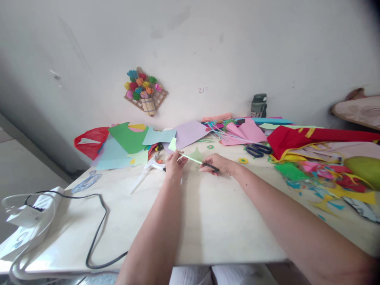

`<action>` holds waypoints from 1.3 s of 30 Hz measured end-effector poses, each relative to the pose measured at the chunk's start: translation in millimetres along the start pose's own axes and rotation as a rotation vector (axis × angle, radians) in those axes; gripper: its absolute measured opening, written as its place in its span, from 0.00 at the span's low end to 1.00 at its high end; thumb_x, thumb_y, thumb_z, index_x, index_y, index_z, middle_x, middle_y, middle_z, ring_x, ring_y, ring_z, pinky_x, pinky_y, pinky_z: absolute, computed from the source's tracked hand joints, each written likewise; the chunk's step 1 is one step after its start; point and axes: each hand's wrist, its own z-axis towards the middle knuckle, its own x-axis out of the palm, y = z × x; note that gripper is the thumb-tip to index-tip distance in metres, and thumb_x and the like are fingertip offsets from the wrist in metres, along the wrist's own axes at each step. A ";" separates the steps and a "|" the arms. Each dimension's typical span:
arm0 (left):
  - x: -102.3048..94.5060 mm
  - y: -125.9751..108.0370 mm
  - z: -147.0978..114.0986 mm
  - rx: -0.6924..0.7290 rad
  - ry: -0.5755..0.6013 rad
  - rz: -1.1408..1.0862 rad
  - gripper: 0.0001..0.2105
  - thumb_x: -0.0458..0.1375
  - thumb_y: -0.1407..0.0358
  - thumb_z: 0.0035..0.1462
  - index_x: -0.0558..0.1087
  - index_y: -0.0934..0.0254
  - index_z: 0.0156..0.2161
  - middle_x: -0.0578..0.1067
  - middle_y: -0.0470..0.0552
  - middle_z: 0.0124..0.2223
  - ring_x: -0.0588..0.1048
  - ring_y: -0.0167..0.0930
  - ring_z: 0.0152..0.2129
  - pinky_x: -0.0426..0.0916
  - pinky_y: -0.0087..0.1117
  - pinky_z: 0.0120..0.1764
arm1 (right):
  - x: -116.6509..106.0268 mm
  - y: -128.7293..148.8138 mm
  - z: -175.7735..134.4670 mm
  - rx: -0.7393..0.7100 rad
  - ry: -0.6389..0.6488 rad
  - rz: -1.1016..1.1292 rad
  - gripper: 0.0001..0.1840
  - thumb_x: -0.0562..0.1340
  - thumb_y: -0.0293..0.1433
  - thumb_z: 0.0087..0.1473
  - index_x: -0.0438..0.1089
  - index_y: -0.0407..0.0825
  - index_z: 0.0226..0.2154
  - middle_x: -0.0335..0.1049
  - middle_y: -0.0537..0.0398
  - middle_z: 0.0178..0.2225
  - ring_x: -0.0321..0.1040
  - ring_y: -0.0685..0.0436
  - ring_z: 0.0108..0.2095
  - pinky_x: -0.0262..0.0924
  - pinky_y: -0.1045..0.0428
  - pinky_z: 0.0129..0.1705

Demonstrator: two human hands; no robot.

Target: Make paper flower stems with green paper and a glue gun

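My left hand (pixel 174 163) is closed in a pinch on a piece of light green paper (pixel 172 144), which stands up above the fingertips. A narrow light green strip (pixel 192 159) runs from the left fingers to my right hand (pixel 218 164). The right fingers are wrapped round a slim black tool (pixel 211 167) whose kind I cannot make out. Beside the left hand lies a white glue gun (pixel 152 164) with a glue stick (pixel 138 183) pointing toward the front left. A pale green paper shape (pixel 196 153) lies just behind the strip.
Dark blue scissors (pixel 257 150) and a yellow felt flower (pixel 243 161) lie beyond my right hand. Coloured sheets, including green paper (pixel 129 138), cover the back left. Scraps (pixel 323 194) spread at right. A power strip (pixel 32 221) and black cable (pixel 103 213) occupy the left.
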 end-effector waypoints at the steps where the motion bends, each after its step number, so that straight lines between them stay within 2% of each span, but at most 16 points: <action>1: -0.1 0.0 0.1 0.001 0.002 -0.003 0.08 0.60 0.66 0.43 0.65 0.66 0.29 0.73 0.49 0.28 0.71 0.24 0.18 0.68 0.28 0.26 | 0.1 0.1 0.1 0.003 0.000 -0.001 0.18 0.64 0.40 0.36 0.67 0.42 0.27 0.56 0.65 0.11 0.50 0.58 0.10 0.48 0.60 0.11; 6: 0.2 0.0 -0.1 0.014 0.013 -0.019 0.08 0.60 0.66 0.43 0.65 0.66 0.28 0.73 0.48 0.27 0.71 0.24 0.19 0.68 0.27 0.25 | 0.3 -0.9 1.5 0.012 -0.003 -0.010 0.16 0.65 0.39 0.35 0.66 0.43 0.24 0.57 0.65 0.11 0.50 0.58 0.10 0.47 0.60 0.11; 12: -0.1 0.2 0.9 0.010 0.015 -0.019 0.08 0.61 0.66 0.42 0.66 0.66 0.28 0.73 0.48 0.28 0.71 0.23 0.18 0.68 0.26 0.24 | 0.8 -1.6 2.5 0.019 -0.017 -0.006 0.18 0.65 0.39 0.36 0.67 0.42 0.27 0.57 0.65 0.11 0.50 0.58 0.10 0.46 0.60 0.11; 19: -0.8 -0.1 3.3 0.008 -0.011 -0.025 0.09 0.61 0.65 0.41 0.66 0.67 0.27 0.67 0.42 0.20 0.68 0.21 0.15 0.67 0.26 0.24 | 2.3 0.8 0.6 -0.012 -0.020 -0.031 0.15 0.65 0.38 0.35 0.65 0.43 0.23 0.55 0.65 0.11 0.49 0.59 0.10 0.45 0.60 0.10; 25: -1.9 1.0 5.8 0.017 -0.002 -0.018 0.08 0.61 0.66 0.41 0.66 0.67 0.26 0.64 0.40 0.18 0.66 0.20 0.14 0.66 0.25 0.23 | 2.9 0.8 1.3 -0.003 -0.012 -0.043 0.15 0.65 0.37 0.34 0.65 0.43 0.23 0.56 0.66 0.11 0.48 0.59 0.10 0.45 0.61 0.10; 39: 0.6 1.2 1.1 0.027 -0.004 -0.028 0.09 0.61 0.67 0.41 0.63 0.66 0.25 0.65 0.41 0.18 0.67 0.20 0.15 0.67 0.25 0.25 | 2.9 -1.5 2.4 0.001 -0.016 -0.005 0.15 0.65 0.37 0.34 0.63 0.44 0.22 0.57 0.65 0.11 0.50 0.58 0.10 0.47 0.60 0.11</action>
